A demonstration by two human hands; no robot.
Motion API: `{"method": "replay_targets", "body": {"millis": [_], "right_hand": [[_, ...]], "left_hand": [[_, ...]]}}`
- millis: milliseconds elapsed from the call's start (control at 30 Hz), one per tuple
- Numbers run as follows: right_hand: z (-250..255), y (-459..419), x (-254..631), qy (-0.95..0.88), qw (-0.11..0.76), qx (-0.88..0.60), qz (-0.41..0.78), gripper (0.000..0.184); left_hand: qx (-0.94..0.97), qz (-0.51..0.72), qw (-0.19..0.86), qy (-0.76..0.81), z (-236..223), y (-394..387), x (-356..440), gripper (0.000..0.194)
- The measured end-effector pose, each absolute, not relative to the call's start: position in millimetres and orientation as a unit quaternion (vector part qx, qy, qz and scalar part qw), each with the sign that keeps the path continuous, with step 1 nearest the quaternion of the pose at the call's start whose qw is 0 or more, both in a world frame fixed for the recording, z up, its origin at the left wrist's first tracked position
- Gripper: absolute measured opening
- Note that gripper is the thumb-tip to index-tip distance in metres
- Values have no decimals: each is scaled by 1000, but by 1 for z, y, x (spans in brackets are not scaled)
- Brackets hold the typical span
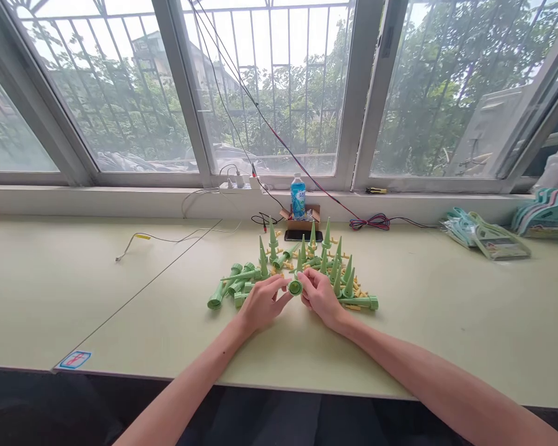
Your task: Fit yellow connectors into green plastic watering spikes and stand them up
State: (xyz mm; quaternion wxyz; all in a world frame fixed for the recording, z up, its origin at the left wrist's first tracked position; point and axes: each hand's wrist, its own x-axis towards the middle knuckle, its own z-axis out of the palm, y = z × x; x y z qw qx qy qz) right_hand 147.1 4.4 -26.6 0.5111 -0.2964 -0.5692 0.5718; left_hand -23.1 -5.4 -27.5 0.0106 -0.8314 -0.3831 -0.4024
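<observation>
My left hand [263,301] and my right hand [320,295] meet over the pale green table [121,291], both pinching one green plastic cone piece [295,287] whose round open end faces me. Right behind my hands lies a heap of like green cone spikes [325,263], some upright, some lying flat. Several green pieces lie on their side to the left [232,286]. Small yellow plastic bits [360,291] are scattered among them.
A blue drink bottle [298,196] stands in a small cardboard box beside a black phone [303,235] by the window sill. Red and black wires [369,221] and a white cable [167,238] trail over the table. Plastic-wrapped hangers [488,238] lie at the far right.
</observation>
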Motion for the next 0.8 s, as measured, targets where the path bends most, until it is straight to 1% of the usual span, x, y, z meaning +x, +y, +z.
{"method": "replay_targets", "body": {"millis": [67, 133, 233, 400, 700, 800], "right_hand": [[-26, 4, 147, -580, 511, -290, 564, 37], [-27, 4, 148, -589, 512, -289, 554, 37], [-29, 4, 148, -600, 515, -290, 539, 37], [-33, 5, 147, -619, 523, -300, 503, 38], [-36, 5, 146, -633, 535, -309, 467, 35], [-35, 4, 146, -639, 531, -315, 458, 34]], "left_hand": [[-832, -401, 9, -384, -27, -6, -23, 22], [-830, -405, 5, -383, -26, -6, -22, 30], [-832, -409, -4, -376, -25, -7, -22, 32], [-838, -407, -19, -364, -25, -8, -21, 29], [-803, -423, -151, -392, -21, -7, -20, 37], [-800, -419, -170, -393, -19, -7, -19, 42]]}}
